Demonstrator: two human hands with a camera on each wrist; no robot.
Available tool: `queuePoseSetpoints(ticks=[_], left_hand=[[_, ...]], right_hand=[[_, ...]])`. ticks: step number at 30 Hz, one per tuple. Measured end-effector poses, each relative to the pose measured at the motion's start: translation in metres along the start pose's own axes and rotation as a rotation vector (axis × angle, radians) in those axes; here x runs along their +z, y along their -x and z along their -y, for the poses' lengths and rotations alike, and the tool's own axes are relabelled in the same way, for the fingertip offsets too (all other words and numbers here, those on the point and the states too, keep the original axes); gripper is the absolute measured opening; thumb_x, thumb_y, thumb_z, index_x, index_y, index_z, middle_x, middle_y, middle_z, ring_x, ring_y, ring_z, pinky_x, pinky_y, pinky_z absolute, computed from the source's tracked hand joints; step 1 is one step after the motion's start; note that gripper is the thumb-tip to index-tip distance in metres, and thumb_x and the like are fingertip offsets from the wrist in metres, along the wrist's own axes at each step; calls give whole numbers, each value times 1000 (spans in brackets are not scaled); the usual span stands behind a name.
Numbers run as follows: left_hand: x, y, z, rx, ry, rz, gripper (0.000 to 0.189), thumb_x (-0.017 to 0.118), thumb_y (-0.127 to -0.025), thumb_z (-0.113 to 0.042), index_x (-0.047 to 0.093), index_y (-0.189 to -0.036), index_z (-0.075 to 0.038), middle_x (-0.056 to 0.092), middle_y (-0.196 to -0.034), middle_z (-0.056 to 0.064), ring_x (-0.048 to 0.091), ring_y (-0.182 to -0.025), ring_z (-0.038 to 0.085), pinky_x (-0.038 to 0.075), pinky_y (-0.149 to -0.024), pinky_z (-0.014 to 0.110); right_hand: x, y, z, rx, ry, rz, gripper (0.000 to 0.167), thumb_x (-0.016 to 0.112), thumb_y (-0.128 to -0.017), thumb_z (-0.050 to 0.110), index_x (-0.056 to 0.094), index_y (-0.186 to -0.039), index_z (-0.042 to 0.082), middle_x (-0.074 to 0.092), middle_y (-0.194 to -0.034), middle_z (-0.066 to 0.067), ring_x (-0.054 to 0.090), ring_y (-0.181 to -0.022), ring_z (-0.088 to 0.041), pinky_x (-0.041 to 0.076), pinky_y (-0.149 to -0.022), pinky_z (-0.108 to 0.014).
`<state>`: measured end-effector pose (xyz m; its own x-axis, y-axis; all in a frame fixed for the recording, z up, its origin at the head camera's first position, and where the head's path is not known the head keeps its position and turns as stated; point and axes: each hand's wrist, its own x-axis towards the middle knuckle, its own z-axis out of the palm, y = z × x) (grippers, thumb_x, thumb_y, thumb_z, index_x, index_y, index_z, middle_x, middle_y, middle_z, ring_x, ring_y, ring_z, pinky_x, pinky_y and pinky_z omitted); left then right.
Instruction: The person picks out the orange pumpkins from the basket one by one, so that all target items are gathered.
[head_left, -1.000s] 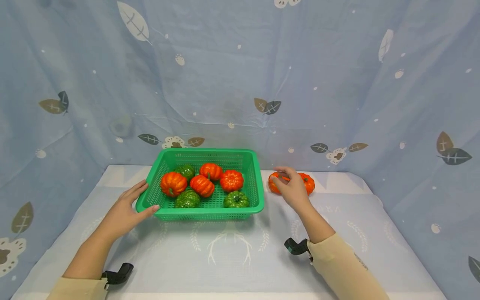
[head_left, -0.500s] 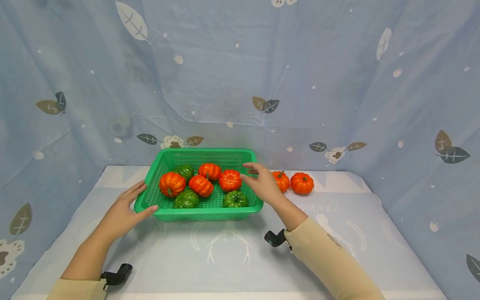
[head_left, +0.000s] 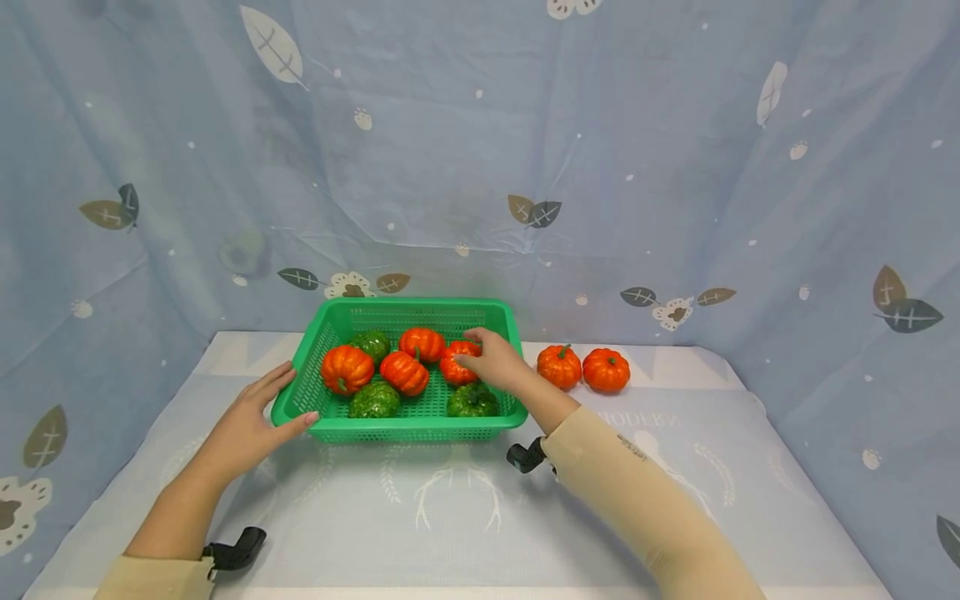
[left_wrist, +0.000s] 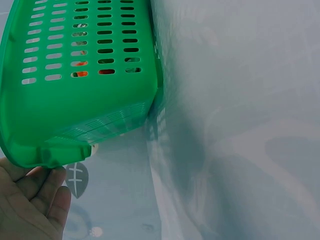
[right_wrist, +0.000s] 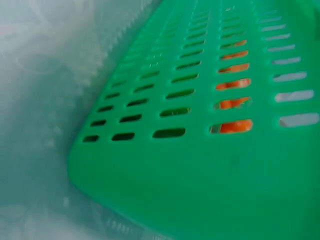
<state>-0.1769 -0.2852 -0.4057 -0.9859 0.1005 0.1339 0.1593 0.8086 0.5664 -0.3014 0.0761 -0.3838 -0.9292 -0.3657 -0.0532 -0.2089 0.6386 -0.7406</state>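
Note:
A green perforated basket (head_left: 416,422) holds several small pumpkins, orange-red and green. Along its left rim lie the nearly straight fingers of my left hand (head_left: 243,429), with the thumb at the near corner; the left wrist view shows the fingertips against the rim's underside. My right hand (head_left: 501,367) reaches over the right rim, its thumb and fingers spread around a red pumpkin (head_left: 451,367), which it partly hides. Just in front of that pumpkin sits a green pumpkin (head_left: 472,401). Only the basket wall (right_wrist: 210,170) shows in the right wrist view, and the hand is out of sight there.
Two more orange-red pumpkins, one (head_left: 559,367) beside the other (head_left: 607,370), stand on the table right of the basket. A pale patterned cloth (head_left: 457,533) covers the table. Blue printed curtains (head_left: 420,167) enclose the back and sides.
My right hand has left the orange-red pumpkin on the table and moved left, over the basket's rim to the red pumpkin inside. My left hand and the basket stay put.

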Motion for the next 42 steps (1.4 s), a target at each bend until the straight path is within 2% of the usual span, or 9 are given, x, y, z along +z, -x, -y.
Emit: queuePoseSetpoints(ticks=[4, 9, 18, 25, 31, 38, 42], left_hand=[[1, -1, 1, 4, -6, -1, 93, 70, -92, -49, 27, -156, 3, 19, -164, 20, 21, -142, 56, 26, -100, 79], [1, 0, 2, 1, -3, -1, 93, 71, -92, -48, 27, -157, 2, 19, -164, 19, 21, -142, 56, 26, -99, 79], [0, -1, 1, 16, 0, -9, 91, 71, -92, -46, 28, -156, 3, 21, -164, 20, 22, -142, 55, 27, -99, 79], [0, 0, 1, 21, 1, -10, 91, 71, -92, -45, 28, -156, 3, 21, -163, 21, 22, -141, 56, 27, -99, 79], [0, 0, 1, 20, 5, -7, 91, 71, -92, -46, 28, -156, 3, 20, -164, 20, 22, -141, 56, 26, -99, 79], [0, 0, 0, 19, 7, -9, 92, 72, -92, -46, 29, -155, 4, 21, -163, 21, 22, -141, 56, 27, -99, 79], [0, 0, 1, 20, 9, -12, 93, 71, -91, -48, 29, -155, 4, 21, -163, 21, 22, -141, 56, 27, -99, 79]], right_hand=[[4, -9, -1, 36, 4, 9, 60, 63, -101, 31, 43, -151, 7, 45, -152, -13, 45, -137, -35, 43, -106, -52], [9, -21, -2, 66, 36, -17, 57, 63, -100, 26, 45, -149, 4, 47, -150, -15, 47, -135, -34, 45, -105, -50], [17, -30, -3, 107, 100, -53, 58, 65, -99, 21, 44, -149, 2, 54, -141, -20, 57, -120, -34, 53, -92, -45], [21, -30, -3, 124, 191, -57, 60, 74, -93, 25, 51, -146, 9, 47, -145, -17, 43, -132, -39, 47, -100, -49], [23, -29, -5, 121, 191, -61, 64, 80, -88, 28, 54, -143, 10, 48, -140, -16, 44, -127, -36, 49, -96, -48], [24, -28, -3, 117, 150, -58, 63, 82, -86, 24, 52, -140, 7, 58, -134, -13, 58, -118, -32, 52, -93, -44], [22, -28, -3, 89, 110, -82, 62, 83, -85, 24, 53, -137, 7, 60, -130, -13, 60, -114, -31, 53, -91, -44]])
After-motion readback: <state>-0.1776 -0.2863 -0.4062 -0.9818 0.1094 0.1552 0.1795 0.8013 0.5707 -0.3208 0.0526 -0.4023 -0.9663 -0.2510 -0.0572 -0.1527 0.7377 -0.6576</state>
